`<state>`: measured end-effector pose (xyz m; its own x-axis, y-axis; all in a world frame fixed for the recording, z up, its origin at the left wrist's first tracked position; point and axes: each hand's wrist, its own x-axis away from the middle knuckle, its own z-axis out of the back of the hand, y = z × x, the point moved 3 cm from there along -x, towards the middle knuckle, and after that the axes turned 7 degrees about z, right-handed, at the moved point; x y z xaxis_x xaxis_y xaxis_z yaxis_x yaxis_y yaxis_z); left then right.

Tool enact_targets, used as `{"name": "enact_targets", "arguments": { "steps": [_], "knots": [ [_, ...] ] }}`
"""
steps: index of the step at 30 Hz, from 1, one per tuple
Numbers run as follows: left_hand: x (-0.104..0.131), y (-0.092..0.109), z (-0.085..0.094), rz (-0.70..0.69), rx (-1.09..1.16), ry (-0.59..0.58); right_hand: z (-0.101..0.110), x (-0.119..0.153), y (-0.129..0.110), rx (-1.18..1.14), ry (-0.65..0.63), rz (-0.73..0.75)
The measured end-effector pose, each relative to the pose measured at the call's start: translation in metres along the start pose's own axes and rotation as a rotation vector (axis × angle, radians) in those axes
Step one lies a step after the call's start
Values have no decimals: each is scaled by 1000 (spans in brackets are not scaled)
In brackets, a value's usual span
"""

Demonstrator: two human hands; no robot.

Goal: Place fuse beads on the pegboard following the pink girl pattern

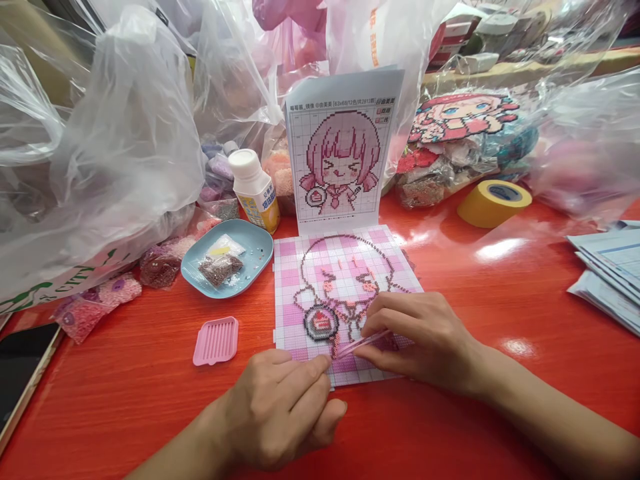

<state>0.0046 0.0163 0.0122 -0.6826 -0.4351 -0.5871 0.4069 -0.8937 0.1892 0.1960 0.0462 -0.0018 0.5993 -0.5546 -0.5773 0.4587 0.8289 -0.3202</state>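
A pegboard [295, 267] with pink and white squares lies on the red table, bearing a beaded outline of a character's head and a round cake emblem. My right hand [415, 333] is over its right side, fingers closed on a thin pink tool whose tip points at the beads near the lower edge. At the board's lower edge rests my left hand [290, 407], its index fingertip beside the tool's tip; whether it holds anything is hidden. Behind the board stands a printed pattern sheet [343, 160] showing a pink-haired character.
A blue plate [255, 250] holding bead bags, a pink ridged tray [216, 341] and a white-capped bottle [255, 190] are at the left. Yellow tape [494, 203] and papers [610, 267] lie right. Plastic bags [125, 120] crowd the back; a phone [25, 373] is far left.
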Motion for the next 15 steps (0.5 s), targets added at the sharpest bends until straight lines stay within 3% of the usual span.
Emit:
{"name": "enact_targets", "arguments": {
  "steps": [15],
  "knots": [
    [0,-1,-1,6,2,-7,-1,1,2,28,35,-49]
  ]
}}
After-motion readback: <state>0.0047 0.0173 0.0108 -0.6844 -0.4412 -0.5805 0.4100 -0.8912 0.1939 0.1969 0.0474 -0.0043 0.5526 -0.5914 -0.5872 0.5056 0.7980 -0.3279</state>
